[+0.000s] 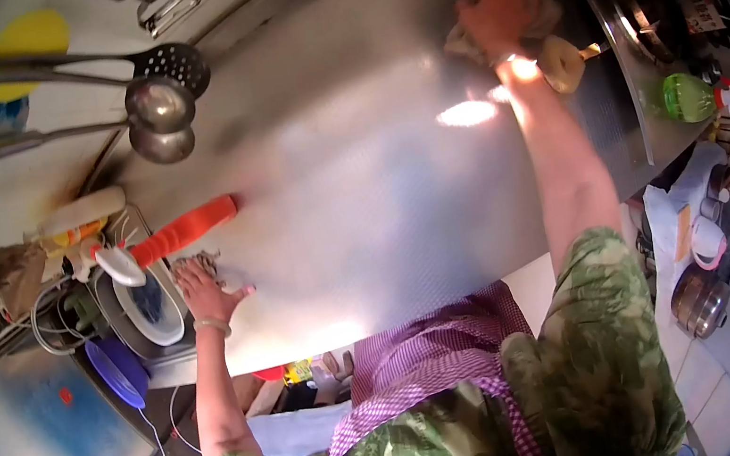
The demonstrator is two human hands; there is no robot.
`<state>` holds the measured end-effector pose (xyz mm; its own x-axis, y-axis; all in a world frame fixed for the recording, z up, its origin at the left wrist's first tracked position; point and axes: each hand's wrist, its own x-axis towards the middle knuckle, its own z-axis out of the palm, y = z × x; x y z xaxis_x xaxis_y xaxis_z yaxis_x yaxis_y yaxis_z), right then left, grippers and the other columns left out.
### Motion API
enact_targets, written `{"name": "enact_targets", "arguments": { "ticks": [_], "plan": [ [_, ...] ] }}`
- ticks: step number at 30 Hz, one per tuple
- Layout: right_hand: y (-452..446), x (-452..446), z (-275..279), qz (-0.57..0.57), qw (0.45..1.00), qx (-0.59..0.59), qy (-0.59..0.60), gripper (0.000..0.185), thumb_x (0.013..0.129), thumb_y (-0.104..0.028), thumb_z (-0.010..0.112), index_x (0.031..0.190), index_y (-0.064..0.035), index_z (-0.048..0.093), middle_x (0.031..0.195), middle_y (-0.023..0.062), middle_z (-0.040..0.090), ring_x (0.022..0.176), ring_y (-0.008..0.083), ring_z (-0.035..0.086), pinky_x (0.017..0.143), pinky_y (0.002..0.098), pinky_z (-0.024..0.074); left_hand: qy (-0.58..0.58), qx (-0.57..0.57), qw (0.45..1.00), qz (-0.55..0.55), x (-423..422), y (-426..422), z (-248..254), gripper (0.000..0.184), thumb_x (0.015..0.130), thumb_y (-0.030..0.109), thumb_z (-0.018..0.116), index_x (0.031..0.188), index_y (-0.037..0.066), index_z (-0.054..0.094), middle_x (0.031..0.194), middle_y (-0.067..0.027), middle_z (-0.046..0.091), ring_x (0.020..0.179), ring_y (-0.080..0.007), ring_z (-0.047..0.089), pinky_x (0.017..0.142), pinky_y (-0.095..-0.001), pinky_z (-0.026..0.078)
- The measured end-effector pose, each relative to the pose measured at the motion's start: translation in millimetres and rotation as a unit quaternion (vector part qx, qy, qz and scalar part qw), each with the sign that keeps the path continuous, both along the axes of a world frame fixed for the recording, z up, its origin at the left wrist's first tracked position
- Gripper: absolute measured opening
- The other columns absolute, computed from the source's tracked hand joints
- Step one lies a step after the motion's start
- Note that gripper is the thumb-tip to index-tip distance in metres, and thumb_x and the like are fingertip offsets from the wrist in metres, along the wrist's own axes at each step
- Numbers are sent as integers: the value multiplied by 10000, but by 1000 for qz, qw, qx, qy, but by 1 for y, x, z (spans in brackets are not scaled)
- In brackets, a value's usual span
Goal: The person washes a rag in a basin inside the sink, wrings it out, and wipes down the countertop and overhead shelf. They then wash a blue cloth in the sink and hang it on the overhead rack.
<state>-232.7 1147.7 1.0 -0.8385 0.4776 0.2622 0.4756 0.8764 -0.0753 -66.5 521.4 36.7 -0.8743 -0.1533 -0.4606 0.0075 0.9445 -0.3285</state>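
Observation:
My right hand presses on a crumpled light cloth near the far right of the metal counter. Just below that hand, by the wrist, is a pale yellowish round object. My left hand rests at the counter's left side with its fingers spread, the thumb pointing right. Under or beside its fingertips lies a small patterned scrap that I cannot make out well. A red-orange bottle with a white spray head lies just beyond the left hand.
Ladles and a slotted skimmer hang at the upper left. A white-rimmed basin and a purple bowl are at the left. On the right stand a green spray bottle and dark pans.

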Motion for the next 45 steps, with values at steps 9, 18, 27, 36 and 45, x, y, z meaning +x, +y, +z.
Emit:
{"name": "enact_targets", "arguments": {
  "ticks": [9,18,27,36,45],
  "plan": [
    [-228,241,3,367,914,-172,-16,492,715,-148,645,1206,-187,642,1246,117,571,1169,332,509,943,508,405,99,58,992,-57,13,-24,-13,1333,559,707,779,1492,-49,198,1480,-373,268,1397,-478,274,1160,-466,253],
    [-280,287,-6,89,986,-143,-7,485,682,-78,647,1166,-111,647,1075,143,619,1086,358,533,944,466,413,300,281,910,45,26,-87,-15,343,770,384,717,973,112,667,843,-148,698,801,-378,666,713,-474,520],
    [-543,352,17,619,738,-269,11,282,758,-111,626,1036,-121,674,1171,138,594,1119,324,535,891,465,445,358,509,764,170,73,-135,-26,185,739,67,646,904,24,574,775,-177,635,716,-336,614,720,-393,496],
    [-334,329,9,378,903,-201,34,354,708,9,561,1016,-105,690,1005,177,661,997,403,584,915,496,462,382,502,721,287,99,-122,-31,182,748,69,664,892,15,565,743,-141,632,682,-251,605,690,-368,496],
    [-304,195,44,342,931,-118,49,404,774,-117,660,1176,-81,653,1131,165,651,1107,354,552,968,427,415,337,627,576,402,50,-54,21,452,744,179,714,1121,11,527,1016,-163,640,909,-253,626,811,-356,503]
  ]
}}
